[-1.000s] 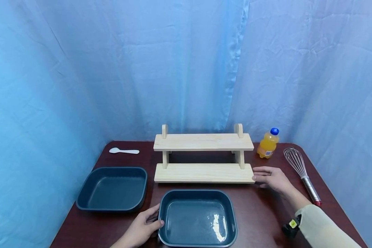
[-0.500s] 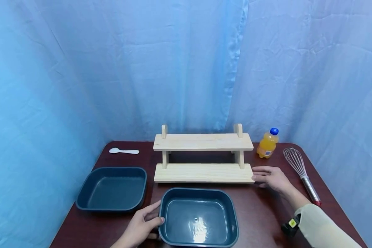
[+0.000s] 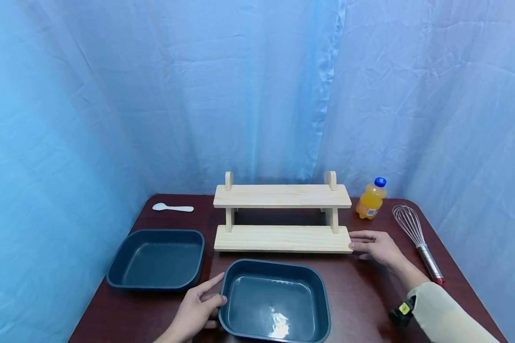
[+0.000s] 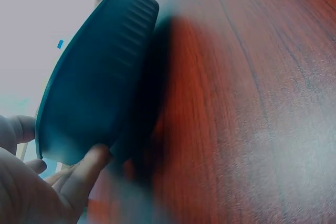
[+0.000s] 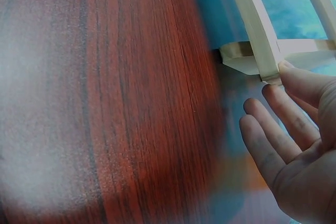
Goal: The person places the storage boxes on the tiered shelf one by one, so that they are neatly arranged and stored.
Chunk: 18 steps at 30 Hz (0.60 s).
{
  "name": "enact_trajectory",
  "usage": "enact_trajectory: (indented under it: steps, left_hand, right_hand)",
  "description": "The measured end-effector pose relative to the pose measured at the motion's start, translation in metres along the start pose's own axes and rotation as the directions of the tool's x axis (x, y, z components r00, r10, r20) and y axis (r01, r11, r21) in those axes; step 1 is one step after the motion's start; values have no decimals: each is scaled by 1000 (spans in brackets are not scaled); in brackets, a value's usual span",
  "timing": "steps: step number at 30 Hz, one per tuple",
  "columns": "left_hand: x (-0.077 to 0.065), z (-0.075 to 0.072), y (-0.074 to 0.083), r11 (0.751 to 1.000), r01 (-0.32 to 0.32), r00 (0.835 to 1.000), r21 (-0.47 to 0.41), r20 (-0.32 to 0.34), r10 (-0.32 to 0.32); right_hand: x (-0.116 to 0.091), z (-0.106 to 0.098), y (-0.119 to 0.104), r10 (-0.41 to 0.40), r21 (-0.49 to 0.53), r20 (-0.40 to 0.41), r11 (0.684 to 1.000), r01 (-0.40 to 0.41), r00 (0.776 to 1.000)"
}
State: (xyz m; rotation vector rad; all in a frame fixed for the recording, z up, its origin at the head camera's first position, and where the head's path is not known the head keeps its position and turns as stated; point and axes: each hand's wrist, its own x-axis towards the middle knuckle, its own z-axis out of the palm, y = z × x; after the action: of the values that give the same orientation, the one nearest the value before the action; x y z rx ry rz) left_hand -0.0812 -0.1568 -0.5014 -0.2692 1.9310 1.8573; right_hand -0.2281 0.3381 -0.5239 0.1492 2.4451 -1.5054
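A dark blue rectangular baking dish stands in the front middle of the head view, its inside bare. My left hand grips it by the left side, thumb at the rim and fingers against the outer wall. The left wrist view has the ribbed side of that dish with a dark shadow along its base. Behind it is a two-tier wooden shelf. My right hand pinches the right end of its lower board between thumb and index finger, the other fingers extended.
Another dark blue dish sits at the left, with a white spoon behind it. An orange drink bottle and a whisk are at the right. Blue curtains enclose the dark wooden table.
The front dish has turned slightly clockwise, its far left corner moving away from me along with my left hand. My right hand and the shelf have stayed in place.
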Motion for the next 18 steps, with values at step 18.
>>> enact_trajectory:
  steps: [18]
  left_hand:
    - [9,6,-10,994,-33,997,108,67,26]
  right_hand:
    - [0,-1,0,-2,-26,-9,1000,2,1000]
